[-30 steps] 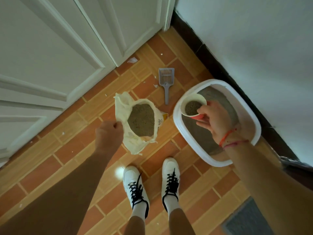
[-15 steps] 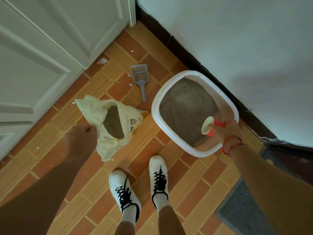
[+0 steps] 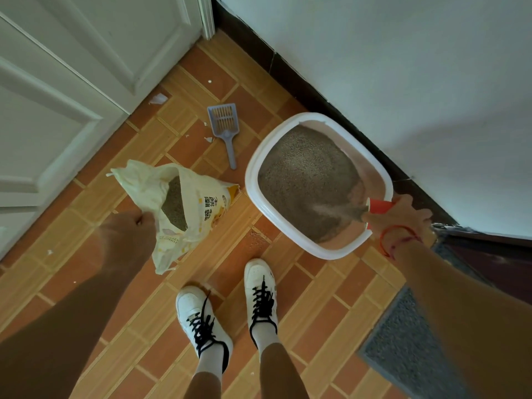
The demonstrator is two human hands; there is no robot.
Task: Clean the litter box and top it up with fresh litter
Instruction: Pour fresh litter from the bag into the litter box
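A white-rimmed litter box [image 3: 253, 156] sits on the tiled floor against the wall, holding grey-brown litter [image 3: 305, 174]. My right hand [image 3: 403, 217] grips a red cup [image 3: 380, 205] tipped sideways over the box's near right corner, and litter streams out of it into the box. My left hand [image 3: 126, 234] holds the rim of an open pale yellow litter bag [image 3: 195, 203], which stands on the floor with litter showing inside.
A blue-grey slotted scoop [image 3: 224, 128] lies on the floor between the door and the box. White doors [image 3: 72, 82] stand at left, a white wall at right. A grey mat [image 3: 408, 349] lies at lower right. My white shoes [image 3: 230, 309] stand below the box. Small white scraps dot the tiles.
The cup has gone from upright and full beside the bag to tipped over the box's right corner, now pouring. My left hand has kept hold of the bag.
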